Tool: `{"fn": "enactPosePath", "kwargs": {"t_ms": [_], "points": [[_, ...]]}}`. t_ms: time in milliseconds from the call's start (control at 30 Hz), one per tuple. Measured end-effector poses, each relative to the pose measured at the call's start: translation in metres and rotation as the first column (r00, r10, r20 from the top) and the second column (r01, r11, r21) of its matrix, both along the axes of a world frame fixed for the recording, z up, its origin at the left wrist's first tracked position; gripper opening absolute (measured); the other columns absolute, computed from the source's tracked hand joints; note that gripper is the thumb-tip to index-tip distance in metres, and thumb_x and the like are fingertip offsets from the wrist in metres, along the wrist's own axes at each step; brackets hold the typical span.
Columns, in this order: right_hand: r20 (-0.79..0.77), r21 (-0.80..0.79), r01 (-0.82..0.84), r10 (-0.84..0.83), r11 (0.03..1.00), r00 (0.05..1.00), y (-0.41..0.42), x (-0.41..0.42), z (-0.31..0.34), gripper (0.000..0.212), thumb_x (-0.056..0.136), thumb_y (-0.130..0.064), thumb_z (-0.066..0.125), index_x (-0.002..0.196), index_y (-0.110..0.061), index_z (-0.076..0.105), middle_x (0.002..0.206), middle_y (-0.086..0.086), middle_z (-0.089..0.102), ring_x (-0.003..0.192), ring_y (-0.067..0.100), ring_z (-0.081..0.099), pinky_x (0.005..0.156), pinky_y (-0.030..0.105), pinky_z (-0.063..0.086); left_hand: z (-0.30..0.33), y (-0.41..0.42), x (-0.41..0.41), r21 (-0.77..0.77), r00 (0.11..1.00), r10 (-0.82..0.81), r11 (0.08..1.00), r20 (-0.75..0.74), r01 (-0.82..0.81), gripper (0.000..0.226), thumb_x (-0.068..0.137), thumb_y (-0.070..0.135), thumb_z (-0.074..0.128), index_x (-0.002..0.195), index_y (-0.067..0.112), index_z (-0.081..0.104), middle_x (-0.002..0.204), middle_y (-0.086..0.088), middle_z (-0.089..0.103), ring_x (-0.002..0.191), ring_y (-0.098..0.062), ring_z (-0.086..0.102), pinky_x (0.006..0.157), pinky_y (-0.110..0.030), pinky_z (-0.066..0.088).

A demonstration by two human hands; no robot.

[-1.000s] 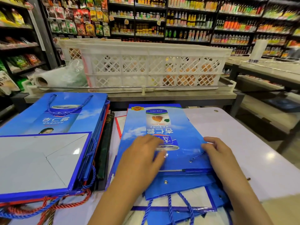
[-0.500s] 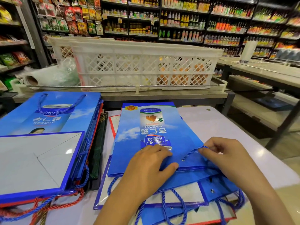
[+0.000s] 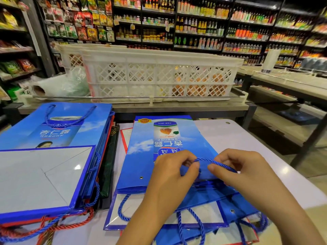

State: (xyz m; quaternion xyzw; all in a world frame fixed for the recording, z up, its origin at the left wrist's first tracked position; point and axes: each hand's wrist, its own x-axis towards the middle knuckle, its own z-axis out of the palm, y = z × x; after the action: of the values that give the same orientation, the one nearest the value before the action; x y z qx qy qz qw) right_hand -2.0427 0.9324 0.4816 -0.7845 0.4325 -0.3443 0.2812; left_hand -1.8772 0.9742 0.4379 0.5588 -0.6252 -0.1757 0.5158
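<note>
Left hand [image 3: 174,174], right hand [image 3: 247,171]: each pinching twisted blue rope handle [image 3: 212,160], stretched between them over flat blue paper gift bag [image 3: 150,156] at near edge of white table [image 3: 238,138]; likely for threading through eyelet [image 3: 141,177].

Both forearms enter from the lower edge and converge forward, bare to the frame edge. Left hand [image 3: 172,174]: back up, fingers curled, thumb and forefinger pinching one end of the blue cord [image 3: 218,162]. Right hand [image 3: 247,171]: back up, fingers curled under, thumb tip pressed against the forefinger on the same cord. Thumbs point toward each other, close but apart. Wrists roughly level, slightly flexed.
</note>
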Motion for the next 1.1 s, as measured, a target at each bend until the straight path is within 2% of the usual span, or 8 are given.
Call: {"fn": "enactPosePath", "kwargs": {"t_ms": [133,267,400,500,600,700,933,1100], "points": [[-0.134,0.128,-0.030,0.047,0.991,0.990,-0.006,-0.027,-0.002,0.017,0.084,-0.031,0.067,0.072,-0.020,0.070,0.066,0.000,0.065,0.066,0.016,0.060,0.066,0.025,0.047,-0.006,-0.001,0.003,0.056,0.968,0.184,0.983,-0.173,-0.177,0.017,0.091,0.022,0.062,0.074,0.023,0.065,0.074,0.013,0.063,0.073,-0.006,0.054,0.064,-0.016,0.039],[-0.167,0.038,-0.047,0.052,0.998,0.985,-0.009,-0.033,-0.003,0.049,0.082,-0.061,0.049,0.080,-0.016,0.067,0.071,0.005,0.061,0.070,0.023,0.056,0.069,0.034,0.045,-0.004,0.002,0.002,0.083,0.986,0.165,0.983,-0.028,-0.162,0.019,0.088,0.029,0.057,0.105,0.034,0.062,0.102,0.031,0.057,0.103,0.002,0.052,0.092,-0.025,0.045],[-0.115,-0.048,-0.118,0.112,0.992,0.987,-0.003,-0.018,0.002,0.035,0.082,-0.050,0.050,0.081,-0.022,0.071,0.076,-0.001,0.066,0.070,0.014,0.057,0.064,0.024,0.045,0.006,0.006,-0.003,0.012,0.976,-0.047,0.999,0.211,0.045,0.057,0.086,0.065,0.038,0.135,0.038,0.046,0.128,0.031,0.044,0.125,0.011,0.031,0.112,-0.030,0.029],[-0.090,-0.070,-0.161,0.154,0.985,0.984,0.002,-0.005,0.006,0.024,0.083,-0.043,0.053,0.078,-0.027,0.071,0.076,-0.007,0.065,0.073,0.011,0.057,0.065,0.016,0.043,0.008,0.003,0.002,-0.069,0.937,-0.027,0.996,0.349,0.055,0.054,0.092,0.060,0.030,0.140,0.038,0.041,0.137,0.018,0.039,0.129,0.002,0.029,0.112,-0.033,0.027],[-0.098,-0.052,-0.174,0.168,0.983,0.981,0.004,0.001,0.003,0.014,0.086,-0.034,0.059,0.082,-0.030,0.072,0.081,-0.014,0.066,0.079,0.007,0.060,0.069,0.014,0.044,0.008,-0.001,0.013,-0.157,0.903,0.035,0.987,0.429,0.036,0.036,0.094,0.046,0.034,0.116,0.035,0.061,0.133,0.009,0.043,0.125,-0.008,0.036,0.102,-0.027,0.032],[-0.125,-0.015,-0.185,0.181,0.983,0.975,0.007,0.002,0.001,0.022,0.086,-0.040,0.056,0.081,-0.026,0.071,0.082,-0.006,0.066,0.078,0.011,0.058,0.070,0.022,0.045,0.004,-0.006,0.025,-0.283,0.882,0.173,0.958,0.438,-0.048,0.030,0.094,0.037,0.041,0.088,0.021,0.066,0.108,0.006,0.059,0.098,-0.015,0.051,0.085,-0.034,0.039],[-0.125,0.114,-0.135,0.149,0.984,0.981,0.010,-0.002,-0.003,0.024,0.095,-0.031,0.047,0.090,-0.025,0.070,0.076,-0.008,0.060,0.071,0.011,0.053,0.069,0.026,0.044,0.001,-0.005,0.053,-0.152,0.939,0.327,0.939,0.104,-0.310,0.016,0.098,0.026,0.049,0.089,0.021,0.061,0.089,0.008,0.061,0.084,-0.006,0.054,0.071,-0.017,0.039],[-0.091,0.118,-0.152,0.163,0.981,0.983,0.012,0.008,-0.002,0.018,0.094,-0.028,0.052,0.089,-0.031,0.069,0.084,-0.018,0.065,0.079,0.003,0.059,0.070,0.018,0.048,0.000,0.005,0.047,-0.166,0.930,0.131,0.983,0.344,-0.077,0.039,0.096,0.038,0.041,0.132,0.026,0.051,0.131,0.014,0.051,0.127,-0.002,0.039,0.108,-0.014,0.023]]}}
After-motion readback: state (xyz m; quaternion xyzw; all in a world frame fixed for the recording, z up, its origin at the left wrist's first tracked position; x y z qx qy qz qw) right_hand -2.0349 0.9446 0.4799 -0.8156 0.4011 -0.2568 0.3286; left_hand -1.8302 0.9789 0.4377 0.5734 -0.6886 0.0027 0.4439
